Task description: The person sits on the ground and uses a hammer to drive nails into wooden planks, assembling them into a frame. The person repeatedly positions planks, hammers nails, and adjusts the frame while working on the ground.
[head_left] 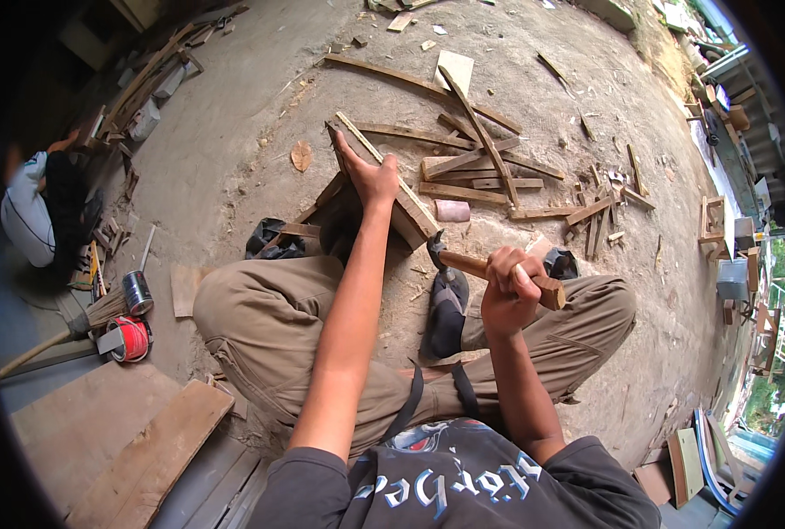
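Note:
My left hand (373, 179) grips the upper side of a wooden box-like piece (417, 212), with the fingers over its far side and the thumb along the pale edge. The piece stands tilted on the ground in front of my crossed legs; its inside is mostly hidden by my arm. My right hand (509, 282) is closed around the wooden handle of a hammer (465, 263). The hammer's dark metal head is at the near right corner of the wooden piece; I cannot tell whether it touches. No nail can be made out.
Several wood strips (480, 132) lie heaped ahead on the dusty ground, beside a small pink cylinder (452, 211). At left are a red can (130, 339), a dark can (137, 293), a broom (101, 313) and planks (159, 450). Another person (35, 207) sits at far left.

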